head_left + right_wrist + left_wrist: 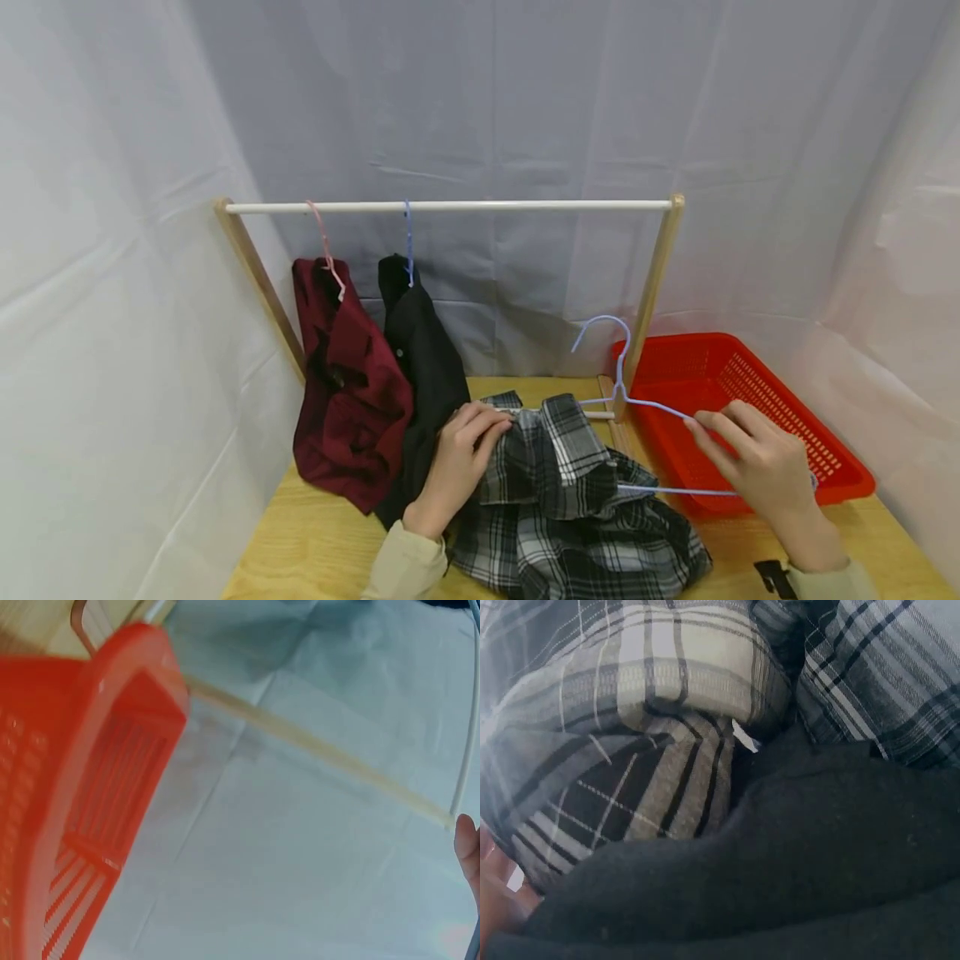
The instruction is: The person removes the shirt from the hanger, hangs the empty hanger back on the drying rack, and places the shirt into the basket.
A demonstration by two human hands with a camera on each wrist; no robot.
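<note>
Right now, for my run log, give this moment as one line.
left hand grips plaid shirt | right hand holds blue hanger | maroon shirt, black shirt on rail

Plaid cloth shirt [570, 500], glossy plastic basket [750, 392]

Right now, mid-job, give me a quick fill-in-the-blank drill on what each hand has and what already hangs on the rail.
The right hand holds a light blue ____.
The left hand grips the ____ shirt lying on the table.
On the rail hang a black garment and a ____ one.
The basket beside the right hand is ____.

Missing words: hanger; plaid; dark red; red
</note>
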